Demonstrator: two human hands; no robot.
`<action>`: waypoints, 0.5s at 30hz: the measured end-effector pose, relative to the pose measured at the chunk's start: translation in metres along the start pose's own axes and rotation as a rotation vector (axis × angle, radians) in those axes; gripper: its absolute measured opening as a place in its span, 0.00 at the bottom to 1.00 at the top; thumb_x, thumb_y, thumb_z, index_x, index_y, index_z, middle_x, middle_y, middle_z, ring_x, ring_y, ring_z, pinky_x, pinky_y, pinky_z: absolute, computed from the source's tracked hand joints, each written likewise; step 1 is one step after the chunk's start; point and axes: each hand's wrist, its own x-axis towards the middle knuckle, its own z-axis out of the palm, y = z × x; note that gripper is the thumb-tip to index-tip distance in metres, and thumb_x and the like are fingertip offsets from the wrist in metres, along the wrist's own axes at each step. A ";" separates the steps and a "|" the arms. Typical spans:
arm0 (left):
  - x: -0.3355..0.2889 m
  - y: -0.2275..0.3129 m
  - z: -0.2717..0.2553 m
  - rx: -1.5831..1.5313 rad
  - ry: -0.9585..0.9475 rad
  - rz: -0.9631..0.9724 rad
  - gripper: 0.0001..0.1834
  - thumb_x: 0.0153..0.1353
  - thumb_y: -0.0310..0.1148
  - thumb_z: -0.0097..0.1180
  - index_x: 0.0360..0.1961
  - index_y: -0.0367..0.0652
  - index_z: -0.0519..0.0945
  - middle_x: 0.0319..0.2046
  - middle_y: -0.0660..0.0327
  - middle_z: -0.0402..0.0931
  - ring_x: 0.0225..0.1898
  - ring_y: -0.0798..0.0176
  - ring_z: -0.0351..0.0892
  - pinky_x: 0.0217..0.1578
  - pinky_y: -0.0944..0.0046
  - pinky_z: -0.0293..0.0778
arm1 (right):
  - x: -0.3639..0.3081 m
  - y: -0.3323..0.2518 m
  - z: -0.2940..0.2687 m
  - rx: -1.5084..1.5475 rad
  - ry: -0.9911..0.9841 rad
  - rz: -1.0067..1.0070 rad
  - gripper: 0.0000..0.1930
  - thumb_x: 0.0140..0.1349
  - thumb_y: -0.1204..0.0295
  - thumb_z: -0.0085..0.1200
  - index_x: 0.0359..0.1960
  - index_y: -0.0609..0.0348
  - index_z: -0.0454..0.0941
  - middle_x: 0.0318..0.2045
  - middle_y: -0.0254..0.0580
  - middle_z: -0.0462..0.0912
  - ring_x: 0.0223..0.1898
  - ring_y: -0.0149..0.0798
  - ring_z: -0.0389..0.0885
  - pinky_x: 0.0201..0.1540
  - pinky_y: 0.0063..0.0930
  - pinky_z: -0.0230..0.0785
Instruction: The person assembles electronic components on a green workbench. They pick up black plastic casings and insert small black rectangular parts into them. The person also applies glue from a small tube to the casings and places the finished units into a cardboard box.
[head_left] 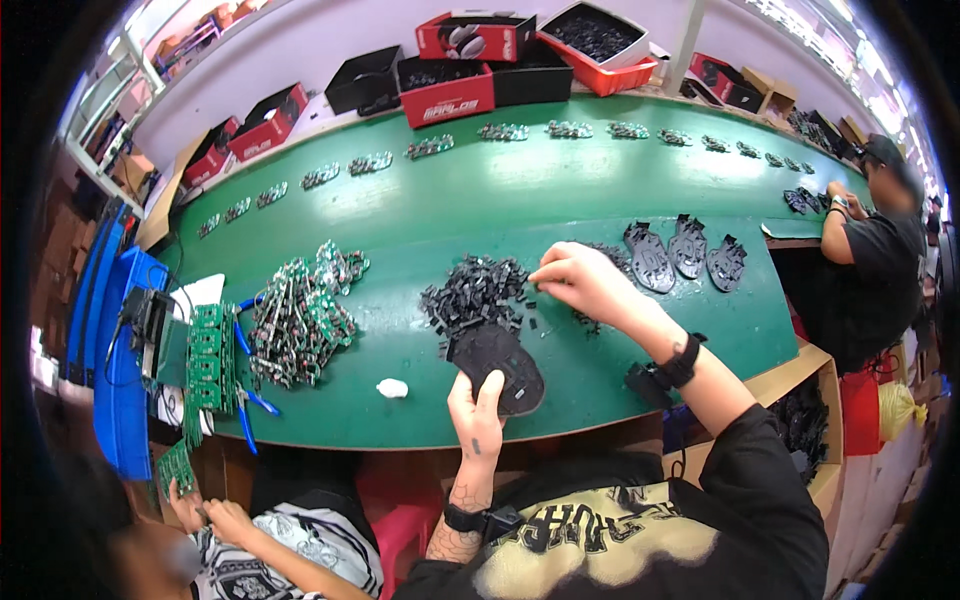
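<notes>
My left hand (474,415) grips a rounded black plastic housing (512,370) by its lower left side, thumb on top, at the table's near edge. Beyond the housing lies a heap of small black plastic pieces (470,298). At the heap's right edge, just above the table, is my right hand (580,280) with thumb and fingers pinched together. Whatever is between those fingertips is too small to make out. Behind the right hand, a second scatter of small black pieces (608,258) is partly hidden. Three black housings (688,248) lie side by side farther right.
Left on the green table (400,225) are a pile of circuit boards (300,320), blue-handled pliers (246,420) and a small white object (392,388). Board clusters (430,147) line the far side, before red and black boxes (445,95). Co-workers sit at lower left and far right.
</notes>
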 end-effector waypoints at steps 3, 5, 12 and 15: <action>-0.001 -0.005 0.005 0.078 0.038 -0.018 0.15 0.58 0.27 0.50 0.46 0.33 0.73 0.38 0.59 0.77 0.35 0.64 0.78 0.38 0.64 0.77 | -0.002 0.026 0.005 -0.120 -0.063 -0.037 0.05 0.49 0.71 0.58 0.27 0.56 0.83 0.30 0.44 0.80 0.35 0.48 0.79 0.39 0.38 0.72; -0.002 -0.003 -0.011 0.112 0.131 0.012 0.14 0.57 0.27 0.49 0.44 0.34 0.73 0.36 0.59 0.77 0.33 0.63 0.78 0.34 0.63 0.78 | 0.017 0.021 0.029 -0.176 -0.143 -0.139 0.05 0.49 0.70 0.56 0.26 0.55 0.81 0.28 0.43 0.78 0.35 0.49 0.78 0.38 0.40 0.71; -0.002 -0.015 0.005 0.127 0.060 0.069 0.20 0.56 0.34 0.47 0.49 0.33 0.72 0.36 0.57 0.75 0.30 0.65 0.75 0.27 0.68 0.73 | 0.007 0.019 0.005 -0.133 -0.221 0.025 0.05 0.44 0.73 0.55 0.23 0.61 0.77 0.24 0.50 0.79 0.31 0.54 0.79 0.36 0.44 0.71; -0.002 -0.022 0.009 0.106 0.097 0.063 0.21 0.56 0.35 0.47 0.49 0.34 0.72 0.36 0.56 0.75 0.29 0.65 0.74 0.23 0.70 0.70 | -0.005 0.026 0.011 -0.188 -0.126 0.016 0.06 0.42 0.73 0.57 0.21 0.62 0.77 0.25 0.51 0.80 0.30 0.54 0.79 0.32 0.42 0.71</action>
